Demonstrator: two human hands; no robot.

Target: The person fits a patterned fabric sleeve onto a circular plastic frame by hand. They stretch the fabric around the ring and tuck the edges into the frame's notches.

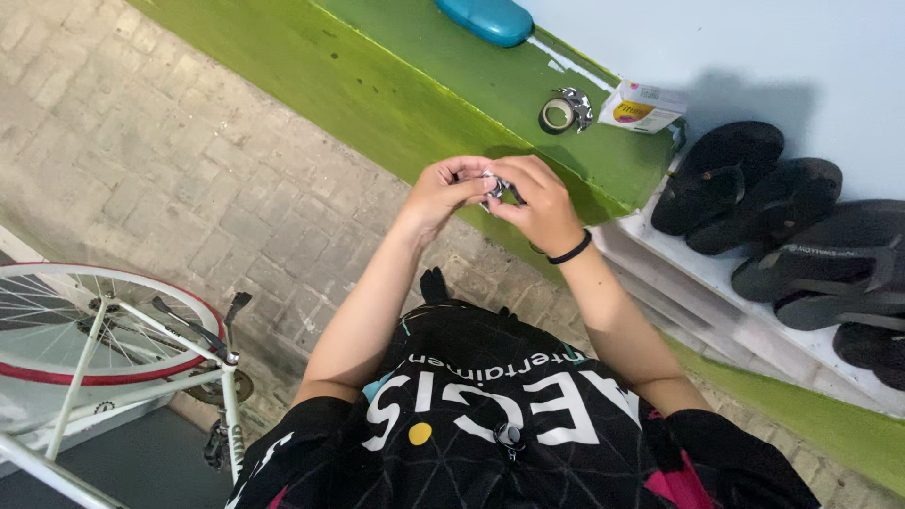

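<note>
Above the green ledge point(452, 66), both hands meet at chest height. Left hand point(443, 193) and right hand point(539, 203) pinch one small silvery piece point(495, 187) between their fingertips, fingers curled narrow round it; what the piece is cannot be told. A black band point(571, 251) circles the right wrist. On the ledge, behind the hands, sits a tape roll point(563, 113), and just beside it a small white box point(643, 106), whose contents are hidden. A blue case point(485, 19), shut, lies farther along the ledge. To the right, a white rack point(688, 273) holds black sandals point(754, 198) in a row. Low at left stands a white bicycle point(123, 349) on the brick floor point(151, 151).
</note>
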